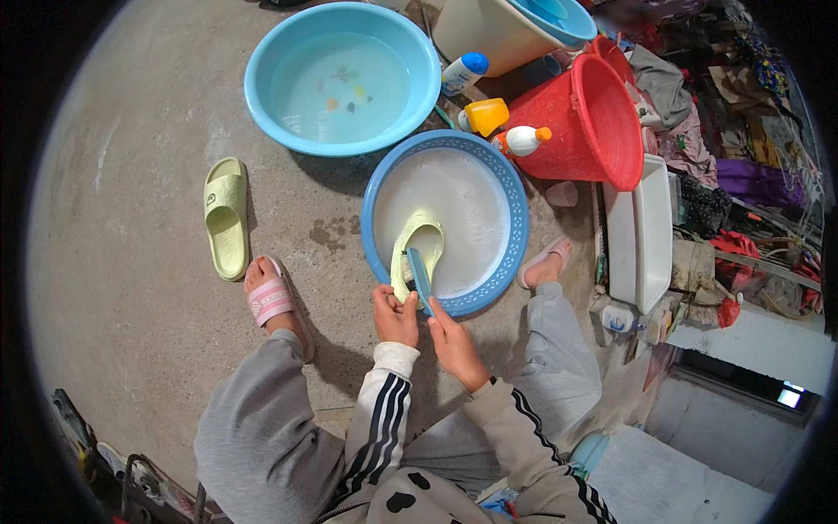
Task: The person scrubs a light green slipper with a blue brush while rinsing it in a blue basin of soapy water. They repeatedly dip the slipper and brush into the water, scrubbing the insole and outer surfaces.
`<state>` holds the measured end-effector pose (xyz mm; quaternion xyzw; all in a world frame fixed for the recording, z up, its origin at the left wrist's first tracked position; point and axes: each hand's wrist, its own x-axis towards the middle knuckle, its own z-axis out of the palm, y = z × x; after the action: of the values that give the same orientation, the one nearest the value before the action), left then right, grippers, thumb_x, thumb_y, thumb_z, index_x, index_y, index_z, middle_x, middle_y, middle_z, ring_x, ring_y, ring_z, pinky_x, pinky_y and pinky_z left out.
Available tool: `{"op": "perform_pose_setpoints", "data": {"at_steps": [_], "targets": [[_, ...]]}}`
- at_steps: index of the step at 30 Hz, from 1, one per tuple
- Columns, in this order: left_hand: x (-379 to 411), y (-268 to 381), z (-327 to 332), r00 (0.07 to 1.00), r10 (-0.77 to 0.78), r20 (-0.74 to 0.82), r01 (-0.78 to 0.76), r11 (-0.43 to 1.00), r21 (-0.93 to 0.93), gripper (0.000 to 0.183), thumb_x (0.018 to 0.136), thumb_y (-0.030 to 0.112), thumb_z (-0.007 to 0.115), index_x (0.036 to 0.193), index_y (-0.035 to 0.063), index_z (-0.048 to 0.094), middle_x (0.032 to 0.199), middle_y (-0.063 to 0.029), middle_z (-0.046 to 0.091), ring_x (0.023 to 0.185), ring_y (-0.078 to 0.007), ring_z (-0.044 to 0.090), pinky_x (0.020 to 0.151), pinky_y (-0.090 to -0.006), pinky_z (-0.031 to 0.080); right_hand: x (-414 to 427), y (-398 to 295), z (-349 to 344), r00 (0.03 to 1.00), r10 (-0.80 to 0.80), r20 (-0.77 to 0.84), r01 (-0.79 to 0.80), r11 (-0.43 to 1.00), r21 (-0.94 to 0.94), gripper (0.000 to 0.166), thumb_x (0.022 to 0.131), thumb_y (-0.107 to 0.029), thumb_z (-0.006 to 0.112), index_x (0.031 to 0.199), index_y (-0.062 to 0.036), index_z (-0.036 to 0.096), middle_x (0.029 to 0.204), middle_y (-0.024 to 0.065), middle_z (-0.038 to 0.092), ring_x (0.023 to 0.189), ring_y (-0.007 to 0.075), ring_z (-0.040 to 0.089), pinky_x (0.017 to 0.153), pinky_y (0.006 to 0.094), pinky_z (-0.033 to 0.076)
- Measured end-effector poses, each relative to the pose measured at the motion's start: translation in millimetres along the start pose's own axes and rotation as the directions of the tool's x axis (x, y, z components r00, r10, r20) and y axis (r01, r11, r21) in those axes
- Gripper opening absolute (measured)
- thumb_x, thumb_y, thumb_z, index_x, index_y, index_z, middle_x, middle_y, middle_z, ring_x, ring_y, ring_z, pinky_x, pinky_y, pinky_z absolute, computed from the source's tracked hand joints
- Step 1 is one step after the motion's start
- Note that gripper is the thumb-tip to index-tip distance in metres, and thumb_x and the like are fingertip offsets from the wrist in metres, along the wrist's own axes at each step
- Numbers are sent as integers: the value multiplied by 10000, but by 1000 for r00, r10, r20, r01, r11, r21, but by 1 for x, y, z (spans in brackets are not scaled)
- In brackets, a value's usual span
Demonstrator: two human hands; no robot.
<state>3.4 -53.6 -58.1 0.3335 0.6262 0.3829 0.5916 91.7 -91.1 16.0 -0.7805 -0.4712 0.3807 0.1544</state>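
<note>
My left hand (397,316) grips one end of a wet, pale green slide sandal (409,239), which is tilted over the near rim of a blue plastic basin (370,216). Cloudy, soapy water (471,216) fills much of that basin. In my right hand (455,344) is the handle of a blue scrubbing brush (419,278). Its pale bristles press against the side of the sandal's strap or sole; exactly which I cannot tell. The matching green slide sandal (226,223) lies on the concrete floor to the left.
A larger light-blue basin (258,98) of clearer water stands beyond. Beside it are a blue-capped bottle (463,73), a yellow-capped container (486,116) and an orange-capped white bottle (522,140). A red bucket (556,118) lies tilted at right, near a white plastic tub (625,242). Clothes heap behind.
</note>
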Motion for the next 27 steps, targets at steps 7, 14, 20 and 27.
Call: {"op": "perform_pose_setpoints", "data": {"at_steps": [7,14,20,27], "targets": [[0,-8,5,999,25,-34,-27,998,-62,325,811,91,647,992,32,383,655,-8,460,556,-83,412,513,-236,372,-3,13,-23,997,-76,-6,68,918,-391,380,884,-226,514,1248,-119,489,640,213,587,580,405,578,501,510,429],[2,-14,5,1000,-11,-23,9,998,-64,315,807,76,638,989,38,383,639,13,404,547,-69,391,499,-222,354,29,9,-24,999,-31,-36,4,809,-587,338,887,-215,490,1202,-91,495,639,216,593,604,401,591,538,514,465],[4,-16,6,1000,-29,8,29,995,-97,312,802,58,635,974,42,376,659,20,396,548,-61,372,499,-214,347,86,6,-9,999,39,-8,-37,842,-538,337,881,-158,445,1179,-2,462,749,236,621,722,429,606,625,518,478],[2,-10,6,1000,13,11,-12,999,-53,312,810,52,627,978,44,364,666,15,405,553,-64,377,496,-219,348,116,10,8,1000,12,-19,-17,952,-306,377,875,-154,440,1209,19,434,828,287,606,791,462,585,711,531,462]]}}
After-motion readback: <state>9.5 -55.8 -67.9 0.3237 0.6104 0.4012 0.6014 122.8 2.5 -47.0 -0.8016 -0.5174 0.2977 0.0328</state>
